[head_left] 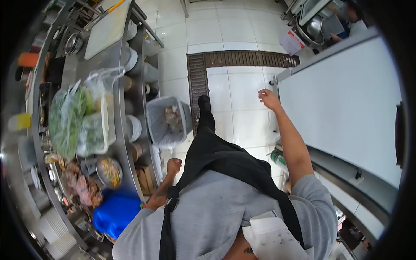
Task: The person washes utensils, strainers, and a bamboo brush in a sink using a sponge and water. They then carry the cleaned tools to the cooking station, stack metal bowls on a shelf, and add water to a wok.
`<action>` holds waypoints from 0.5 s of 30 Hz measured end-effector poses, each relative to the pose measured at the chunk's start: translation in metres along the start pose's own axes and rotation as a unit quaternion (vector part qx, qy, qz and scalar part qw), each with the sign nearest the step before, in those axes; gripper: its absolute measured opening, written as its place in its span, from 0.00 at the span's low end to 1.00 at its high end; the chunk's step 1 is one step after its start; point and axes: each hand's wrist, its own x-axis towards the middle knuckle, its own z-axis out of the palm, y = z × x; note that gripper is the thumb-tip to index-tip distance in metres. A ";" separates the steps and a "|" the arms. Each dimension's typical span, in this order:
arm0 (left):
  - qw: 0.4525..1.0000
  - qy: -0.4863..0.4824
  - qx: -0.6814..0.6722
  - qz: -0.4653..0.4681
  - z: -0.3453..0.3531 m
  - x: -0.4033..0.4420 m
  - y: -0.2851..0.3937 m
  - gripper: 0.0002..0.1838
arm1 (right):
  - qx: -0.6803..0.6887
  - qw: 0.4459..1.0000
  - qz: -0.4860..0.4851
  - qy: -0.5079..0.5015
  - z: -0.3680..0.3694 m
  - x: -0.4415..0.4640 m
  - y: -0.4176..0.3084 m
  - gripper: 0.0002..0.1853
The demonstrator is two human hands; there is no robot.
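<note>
My left hand [174, 166] hangs low by my left side, its fingers curled into a loose fist with nothing showing in it. Nearest to it is a grey bin [161, 141] holding some waste, standing against the steel counter. Out in front of my right side, my right hand [269, 99] is over the tiled floor, fingers partly bent and apart, holding nothing. Close beyond it is the edge of a large white-topped unit [342, 93]. A dark apron [229, 158] covers my legs, and one black shoe [204, 103] is forward.
On the steel counter [125, 160] are bagged greens [69, 121], a white cutting board [108, 30], a bowl of food [110, 172] and a blue container [115, 212]. Stacked plates [135, 128] sit on the shelf below. A drain grate [247, 58] crosses the floor. Another person [355, 28] is far right.
</note>
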 end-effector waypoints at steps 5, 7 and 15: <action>0.991 0.056 0.067 0.102 -0.048 0.189 0.110 0.16 | -0.161 0.985 -0.033 -0.044 0.009 0.072 -0.043 0.16; 0.994 0.014 0.067 0.087 -0.102 0.272 0.212 0.19 | -0.063 0.991 0.064 -0.103 0.008 0.088 -0.025 0.15; 0.925 0.118 0.039 0.360 -0.243 0.496 0.615 0.15 | 0.194 0.876 0.426 -0.119 -0.001 0.103 0.060 0.12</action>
